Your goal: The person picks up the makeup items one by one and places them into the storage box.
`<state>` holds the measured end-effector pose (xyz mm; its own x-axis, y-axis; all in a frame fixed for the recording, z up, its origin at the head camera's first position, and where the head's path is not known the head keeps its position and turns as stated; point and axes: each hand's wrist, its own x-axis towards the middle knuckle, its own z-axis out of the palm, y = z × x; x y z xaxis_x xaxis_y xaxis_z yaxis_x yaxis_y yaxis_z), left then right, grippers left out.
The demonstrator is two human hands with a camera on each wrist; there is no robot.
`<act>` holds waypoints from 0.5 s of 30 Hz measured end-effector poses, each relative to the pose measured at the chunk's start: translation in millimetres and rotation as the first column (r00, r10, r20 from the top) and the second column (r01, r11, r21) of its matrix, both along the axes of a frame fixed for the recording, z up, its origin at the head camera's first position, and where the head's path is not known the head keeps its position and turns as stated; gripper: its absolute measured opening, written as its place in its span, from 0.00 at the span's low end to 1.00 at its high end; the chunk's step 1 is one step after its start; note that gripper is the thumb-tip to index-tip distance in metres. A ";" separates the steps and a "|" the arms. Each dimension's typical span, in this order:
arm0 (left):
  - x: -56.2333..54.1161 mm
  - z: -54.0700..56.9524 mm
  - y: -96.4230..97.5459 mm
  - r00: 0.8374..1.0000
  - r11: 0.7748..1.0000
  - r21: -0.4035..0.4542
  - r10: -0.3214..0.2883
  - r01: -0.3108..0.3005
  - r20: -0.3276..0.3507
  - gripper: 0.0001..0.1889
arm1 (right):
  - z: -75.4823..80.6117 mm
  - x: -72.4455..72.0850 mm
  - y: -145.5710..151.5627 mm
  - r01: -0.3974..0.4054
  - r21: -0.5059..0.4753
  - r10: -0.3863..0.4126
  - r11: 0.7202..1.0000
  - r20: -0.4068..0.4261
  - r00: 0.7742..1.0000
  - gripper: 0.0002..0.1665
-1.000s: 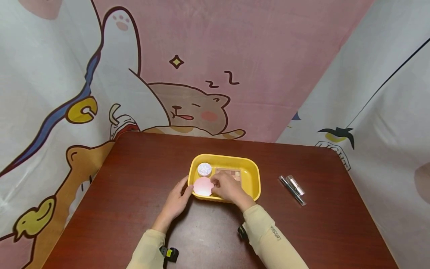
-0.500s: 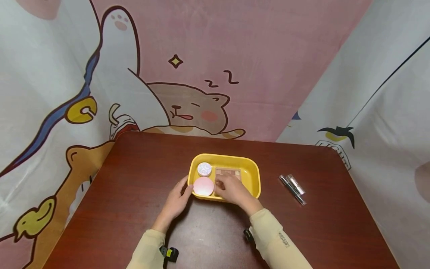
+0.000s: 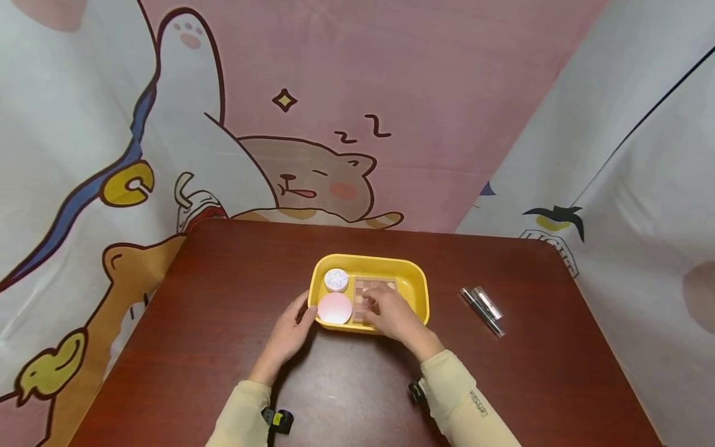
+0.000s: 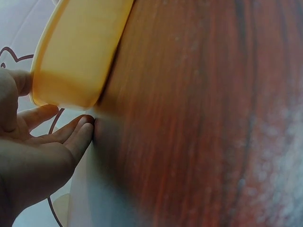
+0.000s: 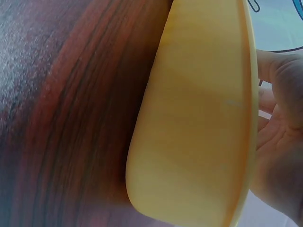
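Note:
A yellow tray (image 3: 410, 266) stands on the table near the middle of the head view. At its left end, the left hand (image 3: 290, 329) touches the outer wall with extended fingers, its thumb at the rim. Over the tray, the right hand (image 3: 391, 310) has loosely bent fingers above an eyeshadow palette (image 3: 362, 285) with brown squares. In the right wrist view, the yellow wall (image 5: 199, 109) hides its fingertips. A round pink compact (image 3: 334, 308) lies left of the palette in the tray. Behind the compact sits a small white round case (image 3: 336, 279) with a star pattern.
To the right of the tray, a slim dark stick (image 3: 481, 312) and a shorter clear silvery tube (image 3: 488, 303) lie side by side on the brown table (image 3: 536, 347). A curtain (image 3: 436, 112) with printed animals hangs behind the table's far edge.
The right hand has moved from the pink compact's right edge rightward over the palette, leaving the compact flat in the tray. The left hand stays at the tray's left end.

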<state>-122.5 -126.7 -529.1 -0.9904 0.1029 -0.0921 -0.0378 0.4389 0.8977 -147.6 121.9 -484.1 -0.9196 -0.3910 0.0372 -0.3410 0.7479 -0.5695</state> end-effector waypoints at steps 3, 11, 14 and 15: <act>-0.5 -0.2 -0.1 1.000 1.000 -0.013 0.000 0.000 -0.008 0.27 | 0.6 1.3 3.0 0.013 -0.015 -0.014 1.000 -0.022 1.000 0.10; -1.4 -2.0 0.7 1.000 1.000 -0.007 0.008 -0.008 -0.002 0.27 | 3.5 5.0 11.1 0.058 -0.040 -0.058 0.998 0.000 0.998 0.14; -0.8 -2.0 0.8 1.000 1.000 -0.022 0.009 -0.009 0.001 0.27 | 4.1 6.2 14.2 0.074 -0.043 -0.074 0.996 0.002 0.997 0.16; -0.6 -1.8 0.9 1.000 1.000 -0.024 0.010 -0.010 0.003 0.27 | 4.4 6.7 15.0 0.079 -0.047 -0.079 0.996 0.009 0.997 0.17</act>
<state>-123.1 -125.8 -530.8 -0.9911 0.0909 -0.0973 -0.0449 0.4599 0.8868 -140.9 137.0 -479.7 -0.9479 -0.3150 0.0472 -0.2777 0.7447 -0.6069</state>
